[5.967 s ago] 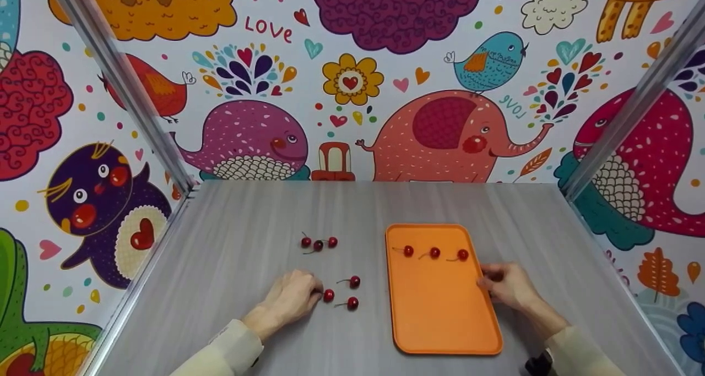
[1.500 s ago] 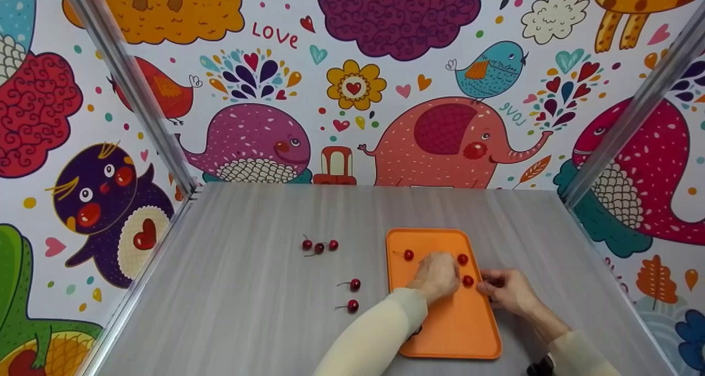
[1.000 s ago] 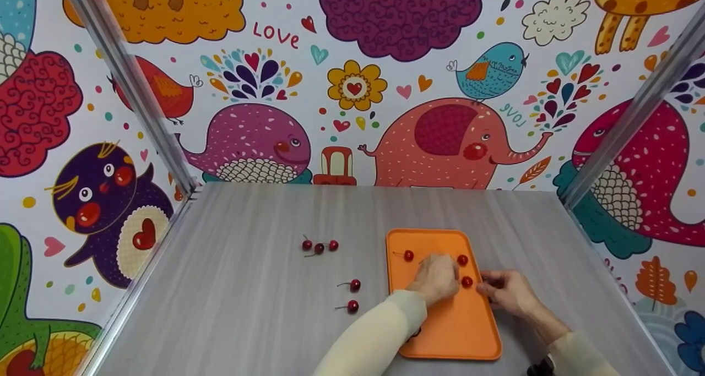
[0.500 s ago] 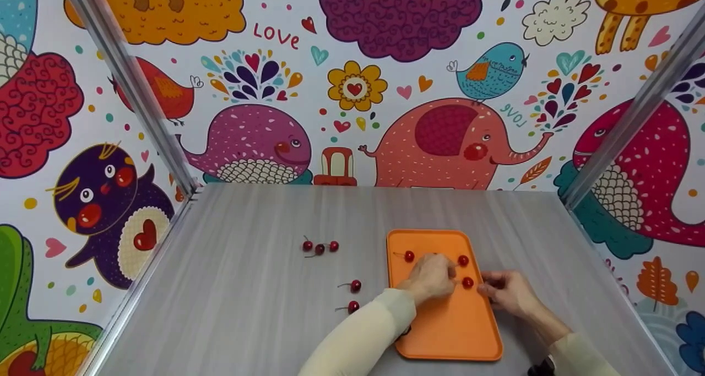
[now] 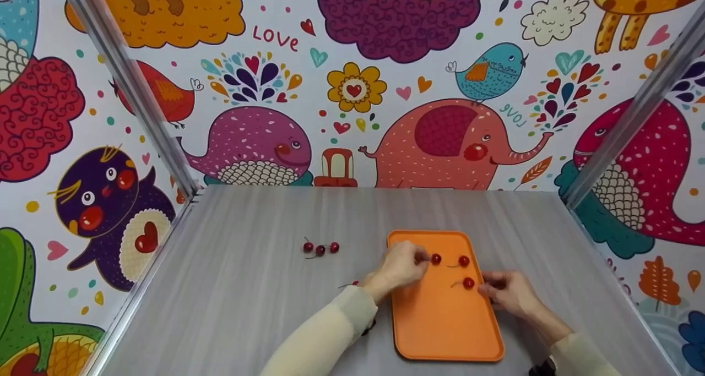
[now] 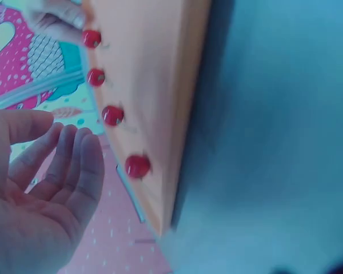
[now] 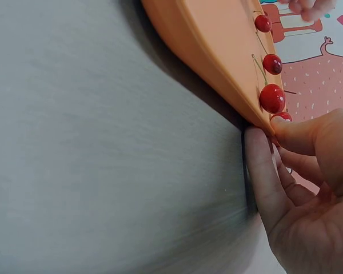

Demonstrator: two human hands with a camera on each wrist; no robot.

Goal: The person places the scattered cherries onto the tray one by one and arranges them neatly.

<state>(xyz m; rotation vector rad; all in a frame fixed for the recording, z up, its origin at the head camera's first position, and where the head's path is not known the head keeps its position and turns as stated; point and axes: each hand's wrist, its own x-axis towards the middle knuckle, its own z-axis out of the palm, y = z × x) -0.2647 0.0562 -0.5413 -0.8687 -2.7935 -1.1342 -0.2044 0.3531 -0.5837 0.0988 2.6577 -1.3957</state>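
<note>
My left hand (image 5: 403, 266) hovers over the left side of the orange tray (image 5: 446, 326). Its fingers are loosely bent and hold nothing in the left wrist view. Several red cherries lie on the tray. A cherry (image 5: 435, 259) is just right of the left fingertips, another cherry (image 5: 464, 261) lies farther right, and a lower cherry (image 5: 468, 283) is near the right rim. A leftmost cherry (image 6: 138, 166) on the tray shows in the left wrist view; the left hand covers it in the head view. My right hand (image 5: 513, 292) pinches the tray's right rim between thumb and fingers.
Three stemmed cherries (image 5: 320, 250) sit close together on the grey table (image 5: 248, 310), left of the tray. One more cherry (image 5: 355, 283) peeks out behind the left forearm. Metal posts and a cartoon-printed wall (image 5: 352, 34) bound the table.
Six seconds ago the left hand was at a cherry on the table; one more cherry now lies on the tray's right side. The left hand has since drawn back leftward. The right hand has stayed.
</note>
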